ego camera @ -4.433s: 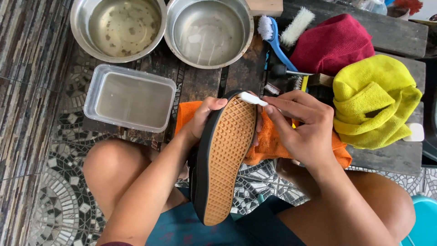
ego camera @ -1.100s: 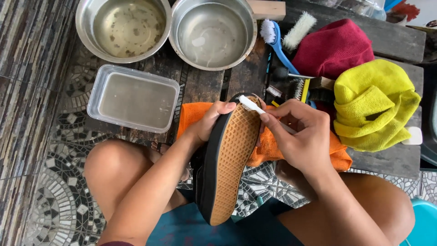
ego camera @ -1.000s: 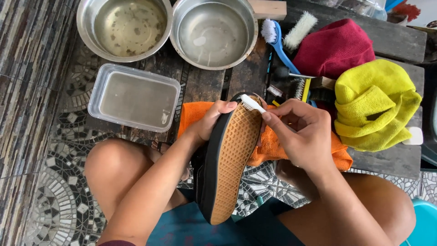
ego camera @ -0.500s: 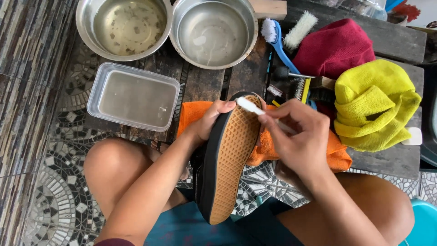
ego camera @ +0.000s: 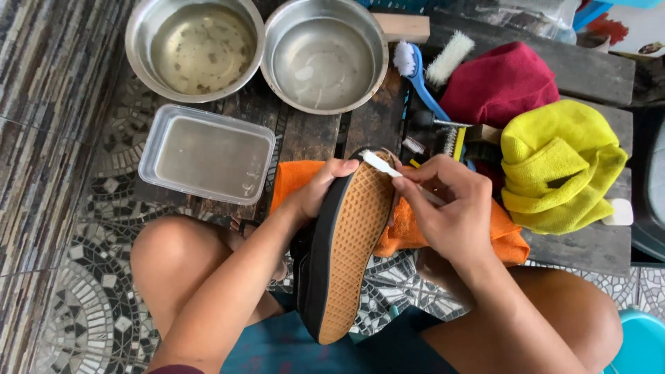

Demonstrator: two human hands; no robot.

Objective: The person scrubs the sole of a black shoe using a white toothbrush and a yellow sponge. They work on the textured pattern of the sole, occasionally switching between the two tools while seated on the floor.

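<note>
At frame centre, the left hand (ego camera: 320,187) grips the black shoe (ego camera: 346,249) sole-up by its toe end. From 3 o'clock, the right hand (ego camera: 454,211) pinches a white toothbrush (ego camera: 377,164), head against the sole edge. An orange cloth (ego camera: 415,228) lies beneath; two steel bowls (ego camera: 201,48) sit at 12 o'clock.

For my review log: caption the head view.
Left hand steadies black shoe, sole up; right hand works white brush at its toe.
</note>
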